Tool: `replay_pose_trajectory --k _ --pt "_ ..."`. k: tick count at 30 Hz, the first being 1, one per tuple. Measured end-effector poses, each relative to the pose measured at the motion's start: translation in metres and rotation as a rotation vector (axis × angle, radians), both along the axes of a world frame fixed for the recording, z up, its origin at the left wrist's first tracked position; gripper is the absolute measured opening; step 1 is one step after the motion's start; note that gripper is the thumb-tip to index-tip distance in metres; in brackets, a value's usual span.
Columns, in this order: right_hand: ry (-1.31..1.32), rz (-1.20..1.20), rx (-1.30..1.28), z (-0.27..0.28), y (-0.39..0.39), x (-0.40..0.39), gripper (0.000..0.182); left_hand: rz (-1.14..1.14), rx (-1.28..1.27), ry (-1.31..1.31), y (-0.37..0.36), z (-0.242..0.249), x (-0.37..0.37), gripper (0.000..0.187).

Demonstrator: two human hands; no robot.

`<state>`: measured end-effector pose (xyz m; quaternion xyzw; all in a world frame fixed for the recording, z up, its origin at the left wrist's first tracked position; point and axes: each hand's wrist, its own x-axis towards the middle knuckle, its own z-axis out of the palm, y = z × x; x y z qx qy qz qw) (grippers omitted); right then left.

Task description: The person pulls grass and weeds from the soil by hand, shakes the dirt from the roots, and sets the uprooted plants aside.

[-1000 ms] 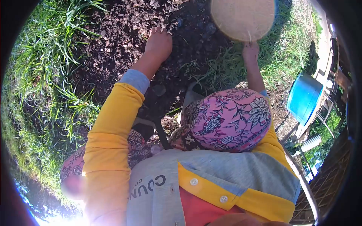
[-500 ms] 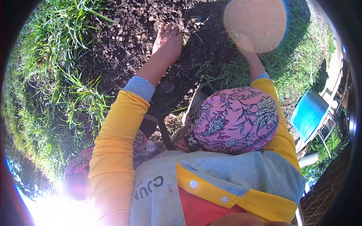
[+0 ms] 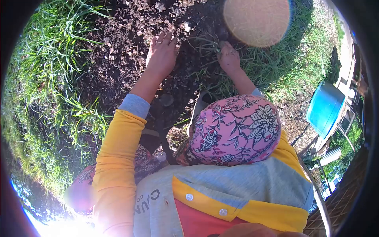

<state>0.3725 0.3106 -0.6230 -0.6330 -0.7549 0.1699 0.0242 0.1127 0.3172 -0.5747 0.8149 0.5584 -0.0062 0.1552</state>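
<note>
My left hand (image 3: 162, 55) rests on the dark, crumbly soil (image 3: 122, 59), palm down with its fingers stretched out and slightly apart. To its right, my right hand (image 3: 229, 59) is closed around the base of a tuft of grass (image 3: 206, 42). Thin green blades stick out from the fist towards the left and lie over the soil. Dirt marks the back of this hand. A pale stone (image 3: 187, 27) sits on the soil between and beyond both hands.
Tall grass (image 3: 59, 47) borders the soil on the left, and shorter grass (image 3: 292, 71) on the right. A blue tub (image 3: 325, 110) stands at the far right. My knee in pink floral cloth (image 3: 237, 130) is close below my right hand. A round glare spot covers part of the upper right.
My right hand has come left and down from behind the glare spot and now grips a grass tuft. My left hand stays on the soil, fingers a little more spread.
</note>
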Motion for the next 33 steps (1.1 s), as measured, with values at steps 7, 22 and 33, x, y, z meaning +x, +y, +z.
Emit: replay_pose_trajectory --k 7,22,33 --pt "-0.276 -0.001 0.158 -0.019 0.076 0.085 0.03 0.026 -0.04 0.029 -0.004 0.003 -0.002 0.041" --pt "-0.07 0.214 0.138 -0.019 0.077 0.069 0.026 0.077 -0.085 0.041 0.001 0.008 -0.002 0.045" --pt "-0.444 -0.059 -0.02 -0.026 0.146 0.081 0.024 0.074 -0.045 0.012 0.006 0.012 0.002 0.046"
